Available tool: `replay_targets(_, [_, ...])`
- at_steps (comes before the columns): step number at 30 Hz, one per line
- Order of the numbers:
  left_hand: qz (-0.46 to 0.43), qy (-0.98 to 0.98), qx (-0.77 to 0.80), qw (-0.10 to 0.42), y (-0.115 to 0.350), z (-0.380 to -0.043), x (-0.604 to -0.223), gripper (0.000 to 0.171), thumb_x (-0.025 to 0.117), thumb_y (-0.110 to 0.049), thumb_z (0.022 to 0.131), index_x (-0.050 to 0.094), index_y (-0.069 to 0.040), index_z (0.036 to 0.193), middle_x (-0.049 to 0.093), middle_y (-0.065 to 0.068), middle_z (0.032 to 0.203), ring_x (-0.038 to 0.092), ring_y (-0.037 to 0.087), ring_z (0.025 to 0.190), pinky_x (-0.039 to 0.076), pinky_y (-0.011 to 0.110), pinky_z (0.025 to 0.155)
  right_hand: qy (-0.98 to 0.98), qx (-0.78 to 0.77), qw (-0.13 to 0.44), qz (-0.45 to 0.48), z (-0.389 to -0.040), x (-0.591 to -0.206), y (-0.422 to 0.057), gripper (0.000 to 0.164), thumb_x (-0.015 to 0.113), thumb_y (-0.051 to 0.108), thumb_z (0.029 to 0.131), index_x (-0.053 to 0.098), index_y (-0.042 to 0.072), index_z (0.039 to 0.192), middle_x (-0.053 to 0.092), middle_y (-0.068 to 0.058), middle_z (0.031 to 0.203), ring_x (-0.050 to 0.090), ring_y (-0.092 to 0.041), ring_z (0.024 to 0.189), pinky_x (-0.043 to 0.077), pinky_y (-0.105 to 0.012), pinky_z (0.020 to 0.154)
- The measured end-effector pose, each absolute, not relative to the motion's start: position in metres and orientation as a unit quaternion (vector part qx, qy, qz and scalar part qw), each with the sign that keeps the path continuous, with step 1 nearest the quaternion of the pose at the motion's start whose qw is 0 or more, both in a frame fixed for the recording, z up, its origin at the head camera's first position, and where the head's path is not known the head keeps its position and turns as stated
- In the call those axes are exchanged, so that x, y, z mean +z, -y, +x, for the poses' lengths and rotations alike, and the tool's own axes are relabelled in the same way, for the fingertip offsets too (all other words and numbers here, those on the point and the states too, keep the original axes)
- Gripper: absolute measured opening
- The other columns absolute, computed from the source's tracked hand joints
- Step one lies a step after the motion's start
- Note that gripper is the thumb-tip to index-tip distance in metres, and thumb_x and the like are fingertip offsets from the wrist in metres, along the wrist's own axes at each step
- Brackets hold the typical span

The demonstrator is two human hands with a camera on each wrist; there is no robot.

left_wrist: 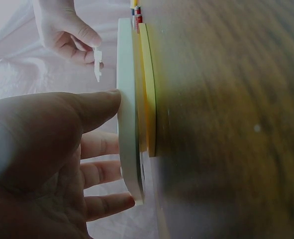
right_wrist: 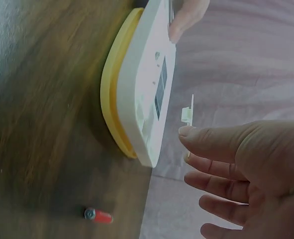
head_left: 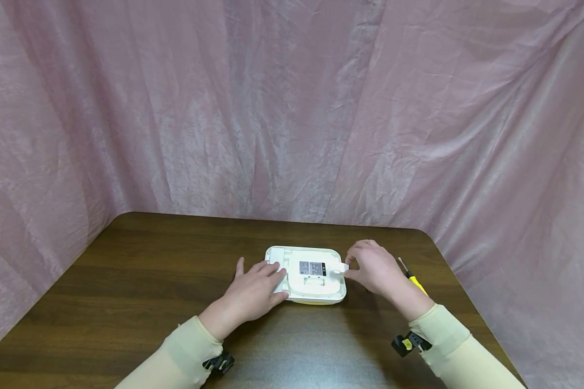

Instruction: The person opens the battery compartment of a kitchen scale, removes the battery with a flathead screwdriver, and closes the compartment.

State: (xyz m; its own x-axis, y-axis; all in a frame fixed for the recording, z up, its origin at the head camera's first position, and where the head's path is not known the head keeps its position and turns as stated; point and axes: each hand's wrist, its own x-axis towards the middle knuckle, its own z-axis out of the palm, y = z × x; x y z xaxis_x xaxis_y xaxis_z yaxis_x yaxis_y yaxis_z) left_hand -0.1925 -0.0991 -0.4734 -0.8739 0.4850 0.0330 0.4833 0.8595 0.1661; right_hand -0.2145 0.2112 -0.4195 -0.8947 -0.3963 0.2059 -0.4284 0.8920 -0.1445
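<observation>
A white device with rounded corners (head_left: 297, 287) lies face down on the table, its printed label (head_left: 312, 268) upward and a yellow part (left_wrist: 149, 94) beneath it. My left hand (head_left: 255, 289) rests on the device's left end, fingers spread and thumb near the front edge. Between thumb and index finger, my right hand (head_left: 377, 267) pinches a small white battery cover (right_wrist: 187, 115). The right wrist view shows that cover held just off the device, next to its right end. The other fingers of the right hand are loosely bent.
A yellow and black screwdriver (head_left: 412, 277) lies to the right, partly behind my right forearm. On the wooden table (head_left: 175, 248), a red battery (right_wrist: 101, 215) lies near the device's right end. A pink curtain (head_left: 272, 108) hangs behind the table.
</observation>
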Motion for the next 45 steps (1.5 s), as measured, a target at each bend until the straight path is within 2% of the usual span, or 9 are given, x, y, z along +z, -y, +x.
replay_targets(13, [0.252, -0.964, 0.085, 0.005, 0.099, -0.193, -0.472, 0.061, 0.065, -0.053, 0.11, 0.062, -0.017, 0.159, 0.054, 0.007, 0.166, 0.046, 0.035, 0.156, 0.018, 0.081, 0.122, 0.961, 0.11, 0.059, 0.245, -0.21, -0.424, -0.188, 0.019, 0.095, 0.017, 0.087, 0.078, 0.012, 0.093, 0.076, -0.008, 0.118, 0.064, -0.037, 0.129, 0.054, -0.054, 0.105])
replay_targets(25, [0.252, -0.964, 0.08, 0.005, 0.1, -0.194, -0.472, 0.06, 0.064, -0.054, 0.11, 0.062, -0.018, 0.159, 0.054, 0.006, 0.166, 0.046, 0.035, 0.156, 0.018, 0.081, 0.122, 0.961, 0.116, 0.035, 0.249, -0.211, -0.432, -0.173, 0.017, 0.093, 0.014, 0.084, 0.076, 0.015, 0.084, 0.077, -0.003, 0.112, 0.063, -0.033, 0.129, 0.056, -0.05, 0.103])
replay_targets(35, [0.255, -0.963, 0.085, 0.0, 0.099, -0.193, -0.472, 0.059, 0.067, -0.051, 0.11, 0.064, -0.017, 0.157, 0.056, 0.008, 0.164, 0.048, 0.036, 0.154, 0.019, 0.082, 0.122, 0.965, 0.107, 0.013, 0.24, -0.213, -0.436, -0.168, 0.015, 0.093, 0.016, 0.086, 0.078, 0.014, 0.086, 0.076, -0.003, 0.112, 0.062, -0.033, 0.131, 0.055, -0.05, 0.103])
replay_targets(45, [0.253, -0.963, 0.088, -0.002, 0.099, -0.192, -0.471, 0.059, 0.067, -0.051, 0.11, 0.064, -0.016, 0.157, 0.057, 0.008, 0.164, 0.048, 0.036, 0.154, 0.019, 0.082, 0.122, 0.963, 0.087, 0.027, 0.253, -0.215, -0.435, -0.165, 0.014, 0.093, 0.013, 0.084, 0.079, 0.013, 0.084, 0.075, -0.001, 0.106, 0.064, -0.033, 0.127, 0.056, -0.048, 0.102])
